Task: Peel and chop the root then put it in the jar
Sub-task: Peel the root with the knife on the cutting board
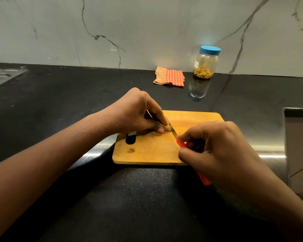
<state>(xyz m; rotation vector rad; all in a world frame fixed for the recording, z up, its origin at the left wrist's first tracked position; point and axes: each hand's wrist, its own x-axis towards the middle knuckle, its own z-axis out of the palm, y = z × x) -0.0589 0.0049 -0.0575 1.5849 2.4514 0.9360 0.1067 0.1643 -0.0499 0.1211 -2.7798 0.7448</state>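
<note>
From the head camera. Pins the root [166, 127] to the board [147, 151] with the left hand [138, 112], thumb and fingertips curled over it, near the board's middle. Grips the knife [172, 131] in the right hand [222, 145], fingers wrapped round the orange handle, blade pointing away and leftward, edge down at the root's right end; touching or just short of it, cannot tell. Shows one small cut piece [131, 149] lying alone near the board's left end, just below the slot. Has the jar [206, 62] upright at the back of the black counter [77, 102], against the wall, blue lid on, yellowish bits inside, well apart from the board. Has a checked cloth [170, 76] just left of the jar.
</note>
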